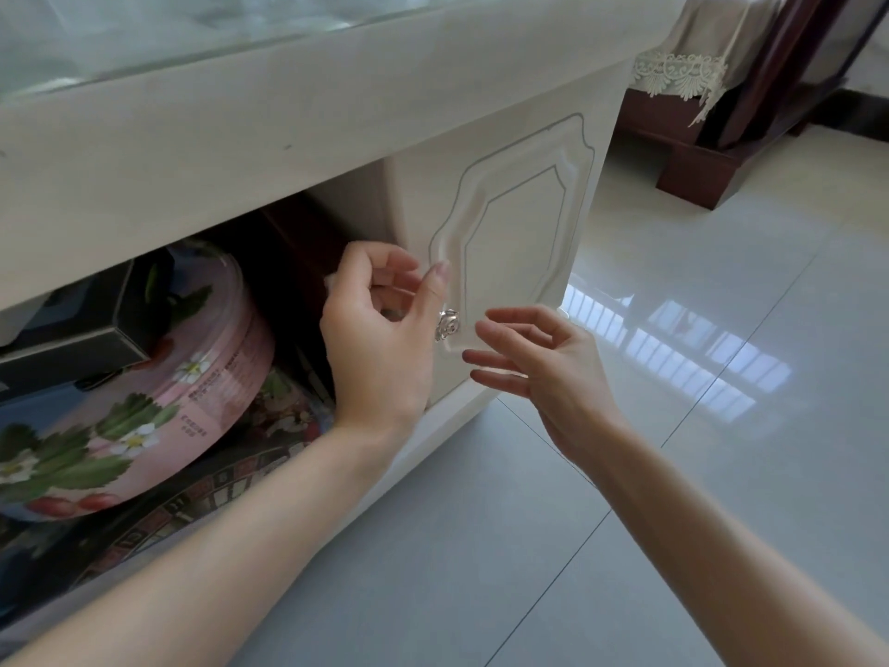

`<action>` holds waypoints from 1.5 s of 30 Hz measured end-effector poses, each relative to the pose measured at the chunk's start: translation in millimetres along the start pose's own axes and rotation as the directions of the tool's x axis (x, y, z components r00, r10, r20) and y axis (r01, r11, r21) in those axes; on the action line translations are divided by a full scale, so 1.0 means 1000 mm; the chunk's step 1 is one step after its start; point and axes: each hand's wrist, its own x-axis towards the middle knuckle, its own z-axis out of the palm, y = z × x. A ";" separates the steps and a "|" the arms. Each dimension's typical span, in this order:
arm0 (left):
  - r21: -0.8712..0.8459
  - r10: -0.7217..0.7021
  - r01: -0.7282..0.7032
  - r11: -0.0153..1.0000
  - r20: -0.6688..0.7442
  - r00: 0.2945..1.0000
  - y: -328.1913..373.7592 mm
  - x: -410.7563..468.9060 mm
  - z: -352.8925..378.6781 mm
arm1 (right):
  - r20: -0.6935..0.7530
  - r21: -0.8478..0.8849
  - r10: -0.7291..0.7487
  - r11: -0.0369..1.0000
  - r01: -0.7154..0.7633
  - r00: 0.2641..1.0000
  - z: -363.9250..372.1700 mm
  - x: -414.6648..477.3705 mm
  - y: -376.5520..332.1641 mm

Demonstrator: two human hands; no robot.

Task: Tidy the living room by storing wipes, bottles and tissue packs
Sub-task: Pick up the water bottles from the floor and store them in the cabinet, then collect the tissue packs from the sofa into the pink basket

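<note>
A cream cabinet door (519, 243) with a silver rose-shaped knob (446, 324) stands at the end of a low glass-topped table (250, 117). My left hand (380, 329) grips the door's left edge just above the knob, fingers curled behind the edge and thumb on the front face. Just right of the knob, my right hand (539, 363) hovers at the door's lower part with its fingers spread and relaxed, holding nothing. No wipes, bottles or tissue packs show in this view.
The open shelf left of the door holds a round pink strawberry-print box (158, 392), a dark box (77, 329) on top of it and patterned items underneath. Glossy grey floor tiles (673, 474) lie to the right. A dark wooden stand with a lace cloth (683, 74) is at the back right.
</note>
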 end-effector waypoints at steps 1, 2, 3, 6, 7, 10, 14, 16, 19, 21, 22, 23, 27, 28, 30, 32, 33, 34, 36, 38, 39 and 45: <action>-0.014 -0.021 0.022 1.000 0.032 0.999 0.001 -0.003 0.003 | -0.019 -0.001 -0.001 1.000 0.001 1.000 -0.007 -0.003 -0.001; -0.028 -0.045 0.047 0.999 0.058 0.997 0.001 -0.006 0.007 | -0.037 -0.007 -0.003 1.000 0.002 0.999 -0.013 -0.005 -0.002; -0.042 -0.074 0.077 0.996 0.083 0.994 0.003 -0.007 0.010 | -0.054 -0.021 -0.006 1.000 0.005 0.998 -0.019 -0.007 -0.003; -0.074 -0.154 0.170 0.983 0.187 0.970 0.007 -0.009 0.025 | -0.105 -0.099 -0.040 0.995 0.030 0.994 -0.035 -0.013 -0.008; -0.064 -0.170 0.190 0.980 0.231 0.958 0.008 -0.010 0.030 | -0.118 -0.116 -0.055 0.992 0.041 0.992 -0.040 -0.014 -0.010; -0.043 -0.211 0.239 0.970 0.333 0.919 0.008 -0.015 0.044 | -0.160 -0.124 -0.085 0.990 0.066 0.984 -0.054 -0.019 -0.016; -0.031 -0.254 0.293 0.956 0.415 0.873 0.002 -0.020 0.060 | -0.201 -0.142 -0.111 0.986 0.083 0.973 -0.074 -0.023 -0.017; -0.025 -0.267 0.310 0.950 0.448 0.853 -0.002 -0.021 0.067 | -0.233 -0.140 -0.122 0.986 0.090 0.965 -0.084 -0.024 -0.017; -0.015 -0.275 0.322 0.947 0.485 0.830 -0.009 -0.021 0.076 | -0.272 -0.143 -0.125 0.986 0.089 0.954 -0.096 -0.024 -0.016; 0.004 -0.289 0.331 0.944 0.497 0.818 -0.015 -0.020 0.083 | -0.289 -0.151 -0.124 0.985 0.083 0.949 -0.104 -0.024 -0.015; 0.011 -0.296 0.336 0.942 0.502 0.813 -0.017 -0.019 0.087 | -0.299 -0.155 -0.125 0.985 0.081 0.946 -0.107 -0.024 -0.015; 0.021 -0.310 0.349 0.937 0.509 0.803 -0.021 -0.018 0.092 | -0.312 -0.157 -0.123 0.985 0.076 0.942 -0.112 -0.022 -0.015; 0.058 -0.371 0.399 0.915 0.511 0.776 -0.021 -0.015 0.101 | -0.362 -0.145 -0.087 0.989 0.036 0.928 -0.119 -0.023 -0.024; 0.068 -0.385 0.410 0.910 0.510 0.769 -0.018 -0.014 0.102 | -0.370 -0.145 -0.073 0.989 0.021 0.926 -0.119 -0.023 -0.028; 0.095 -0.425 0.444 0.891 0.517 0.743 -0.006 -0.010 0.104 | -0.384 -0.135 -0.036 0.991 -0.018 0.923 -0.117 -0.026 -0.042; 0.112 -0.456 0.473 0.874 0.524 0.720 0.011 -0.006 0.104 | -0.401 -0.130 0.000 0.990 -0.057 0.916 -0.112 -0.031 -0.058; 0.114 -0.476 0.496 0.861 0.526 0.705 0.024 -0.002 0.105 | -0.407 -0.113 0.024 0.991 -0.077 0.913 -0.109 -0.034 -0.069; 0.121 -0.500 0.520 0.846 0.521 0.692 0.037 0.001 0.105 | -0.418 -0.104 0.046 0.990 -0.098 0.908 -0.105 -0.038 -0.082; 0.135 -0.541 0.561 0.817 0.514 0.666 0.066 0.005 0.103 | -0.428 -0.101 0.077 0.986 -0.133 0.901 -0.096 -0.046 -0.108; 0.139 -0.572 0.596 0.791 0.512 0.641 0.095 0.008 0.101 | -0.436 -0.091 0.099 0.984 -0.153 0.895 -0.084 -0.053 -0.135; 0.144 -0.583 0.607 0.781 0.515 0.628 0.112 0.011 0.098 | -0.428 -0.086 0.110 0.983 -0.162 0.897 -0.077 -0.057 -0.152; 0.166 -0.644 0.659 0.734 0.477 0.598 0.230 0.048 0.062 | -0.363 -0.123 0.167 0.967 -0.225 0.917 -0.024 -0.076 -0.272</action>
